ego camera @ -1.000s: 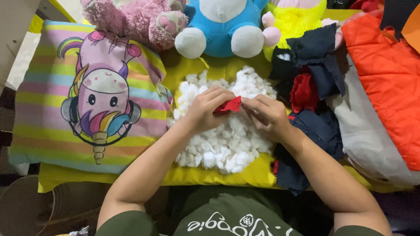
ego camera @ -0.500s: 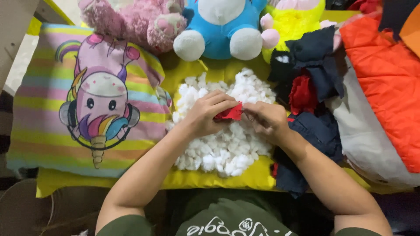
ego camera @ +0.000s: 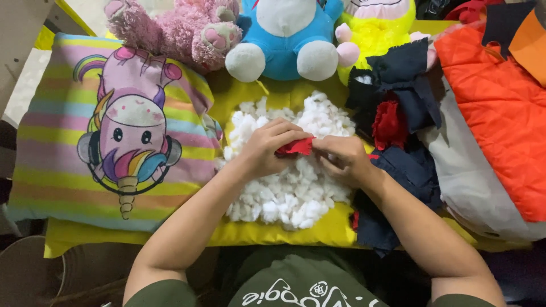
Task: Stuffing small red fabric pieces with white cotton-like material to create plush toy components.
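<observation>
Red scrap [ego camera: 296,146] sits between both hands, left hand [ego camera: 267,149] and right hand [ego camera: 340,159] pinching it closed over white stuffing [ego camera: 296,193]

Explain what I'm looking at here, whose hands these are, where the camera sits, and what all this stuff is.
The camera sits on a person's head and looks down at their own two bare hands. The left hand and right hand together pinch a small red fabric scrap above a pile of white stuffing that lies on a yellow cushion cover. Left of it lies a striped unicorn pillow. At the top sit a pink plush toy and a blue plush toy. To the right are dark blue cloth scraps and an orange padded cloth.
</observation>
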